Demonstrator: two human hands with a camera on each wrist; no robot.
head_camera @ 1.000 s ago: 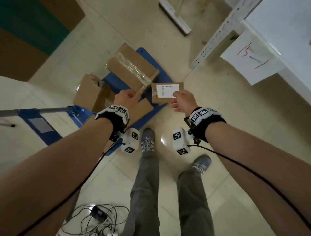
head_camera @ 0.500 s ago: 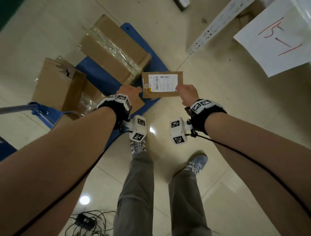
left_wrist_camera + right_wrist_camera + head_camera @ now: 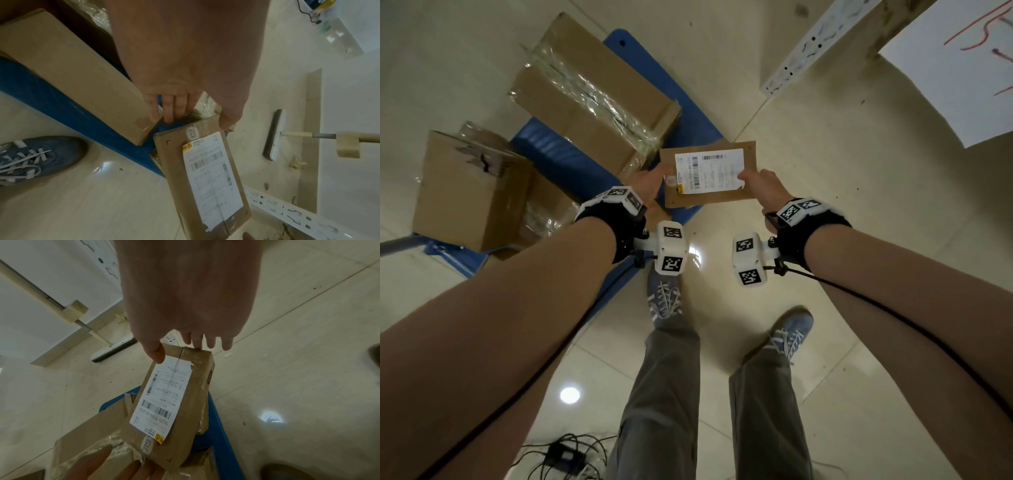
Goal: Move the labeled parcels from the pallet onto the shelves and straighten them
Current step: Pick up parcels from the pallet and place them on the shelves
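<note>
Parcel (image 3: 710, 174) with a white label (image 3: 709, 170) hangs between my two hands: left hand (image 3: 646, 186) pinches one short end, thumb on top, fingers (image 3: 170, 110) underneath; right hand (image 3: 765, 190) pinches the other. Below my fingers lie the blue pallet (image 3: 688, 137) and larger boxes (image 3: 592, 99).

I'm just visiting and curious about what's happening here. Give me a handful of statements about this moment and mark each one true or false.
1. Both hands hold one small labeled parcel by its ends. True: the left hand grips one end, the right hand the other.
2. The parcel's label faces down. False: the white label faces up toward the head camera.
3. Other cardboard boxes lie on the blue pallet. True.
4. The parcel already sits on a shelf. False: it is held in the air above the floor.
5. The person is barefoot. False: blue sneakers.
</note>
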